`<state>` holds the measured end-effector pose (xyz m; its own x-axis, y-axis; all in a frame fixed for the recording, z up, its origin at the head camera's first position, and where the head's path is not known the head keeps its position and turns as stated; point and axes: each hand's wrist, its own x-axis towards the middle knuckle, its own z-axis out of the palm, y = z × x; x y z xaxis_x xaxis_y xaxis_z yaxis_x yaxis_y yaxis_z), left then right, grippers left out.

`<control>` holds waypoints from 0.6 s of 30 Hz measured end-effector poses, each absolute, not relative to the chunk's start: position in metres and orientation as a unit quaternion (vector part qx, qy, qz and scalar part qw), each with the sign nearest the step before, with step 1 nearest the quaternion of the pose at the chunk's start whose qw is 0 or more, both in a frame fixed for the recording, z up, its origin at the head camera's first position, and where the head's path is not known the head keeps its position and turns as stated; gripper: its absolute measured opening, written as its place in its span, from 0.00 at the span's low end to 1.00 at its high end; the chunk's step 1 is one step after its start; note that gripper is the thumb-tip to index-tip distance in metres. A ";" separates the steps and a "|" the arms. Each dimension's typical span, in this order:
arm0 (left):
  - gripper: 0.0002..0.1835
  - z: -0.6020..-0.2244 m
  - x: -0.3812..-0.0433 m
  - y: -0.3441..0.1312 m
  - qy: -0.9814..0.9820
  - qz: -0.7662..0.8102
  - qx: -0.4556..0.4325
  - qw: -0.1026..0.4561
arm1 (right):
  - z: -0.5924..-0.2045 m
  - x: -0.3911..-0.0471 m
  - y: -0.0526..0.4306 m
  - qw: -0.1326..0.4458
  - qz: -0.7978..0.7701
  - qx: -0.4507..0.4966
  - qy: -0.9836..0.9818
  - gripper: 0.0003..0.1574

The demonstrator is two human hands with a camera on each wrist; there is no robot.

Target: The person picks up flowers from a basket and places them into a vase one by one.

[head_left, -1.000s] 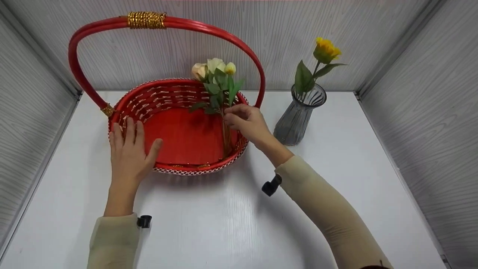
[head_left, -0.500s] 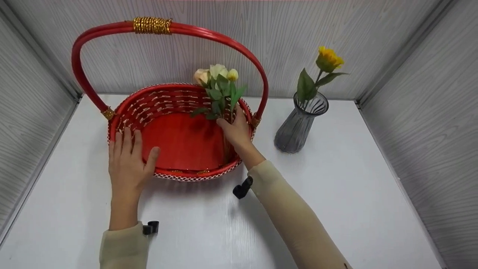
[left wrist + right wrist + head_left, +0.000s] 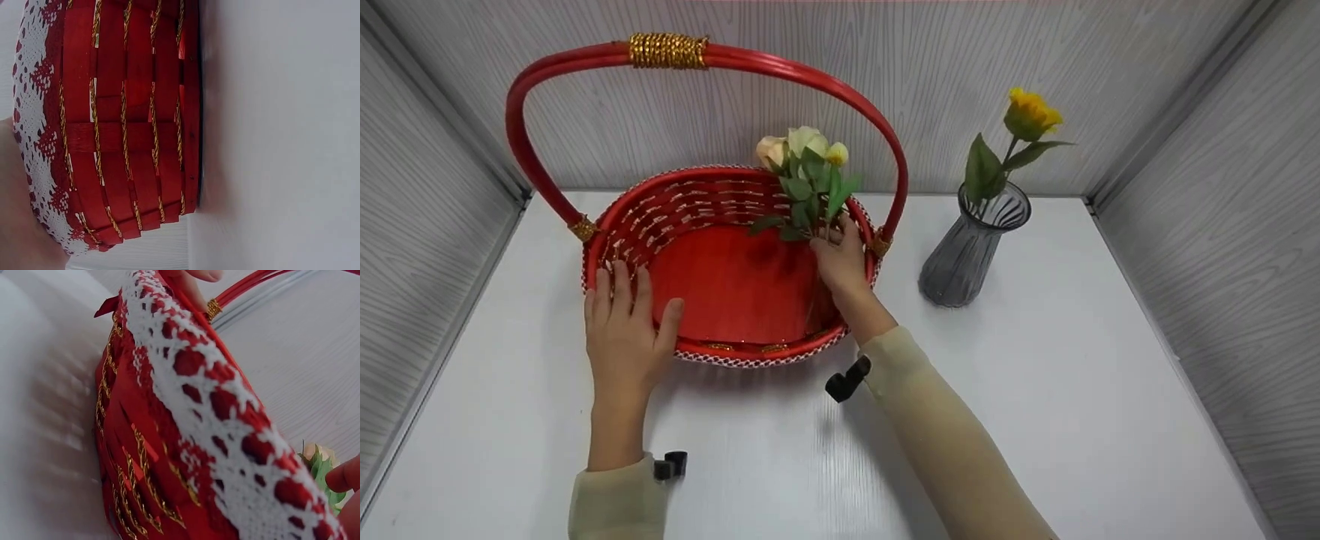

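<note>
A red woven basket (image 3: 727, 285) with a tall arched handle and a white lace edge sits on the white table. My left hand (image 3: 622, 330) lies with straight fingers over its front-left rim, and the woven side (image 3: 129, 112) fills much of the left wrist view. At the basket's right inner side my right hand (image 3: 844, 259) grips the stems of a small bunch of flowers (image 3: 806, 146). Cream and pale peach blooms and a yellow-tipped bud top the green leaves. The bunch stands upright, its blooms above the back rim. The right wrist view shows the lace edge (image 3: 225, 410) close up.
A grey ribbed glass vase (image 3: 964, 259) stands to the right of the basket, holding one yellow flower (image 3: 1031, 116) with green leaves. Grey wood-grain panels (image 3: 952, 67) enclose the table at the back and both sides.
My right hand has moved from pinching near the stems' upper part to down inside the basket, around the stems. The left hand has stayed on the rim, and the head view has shifted slightly.
</note>
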<state>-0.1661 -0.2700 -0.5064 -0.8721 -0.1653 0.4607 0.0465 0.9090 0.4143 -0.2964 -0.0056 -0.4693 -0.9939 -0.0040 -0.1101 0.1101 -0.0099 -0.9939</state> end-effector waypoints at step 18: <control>0.41 -0.494 -0.163 -0.270 -0.972 -0.165 0.013 0.164 | -0.469 -0.301 -0.002 0.091 -0.776 0.044 0.623 0.18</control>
<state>-0.1634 -0.2701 -0.4944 -0.9457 -0.0787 0.3153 0.0297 0.9452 0.3251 -0.3012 -0.0022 -0.4694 -0.9796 -0.0857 -0.1818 0.1961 -0.2084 -0.9582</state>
